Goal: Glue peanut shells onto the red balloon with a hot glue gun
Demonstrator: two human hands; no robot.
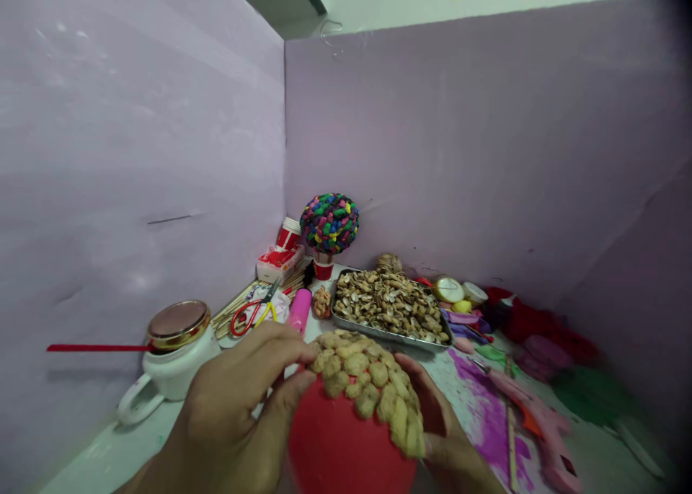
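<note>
A red ball [340,447] sits low in the middle of the view, its top covered with glued peanut shells [367,382]. My left hand [238,415] rests on the ball's left side, fingers pinched together at the edge of the shell patch. My right hand [448,436] cups the ball from the right and underneath, fingers wrapped against it. Behind the ball lies a metal tray [378,332] heaped with loose peanut shells.
A white lidded jar [173,357] with a red stick stands left. Red scissors [251,314], a pink tube [299,310], wooden sticks and a colourful shell-covered ball [329,223] on a cup lie behind. A pink glue gun [535,415] lies right, by purple paint stains. Lilac walls enclose the corner.
</note>
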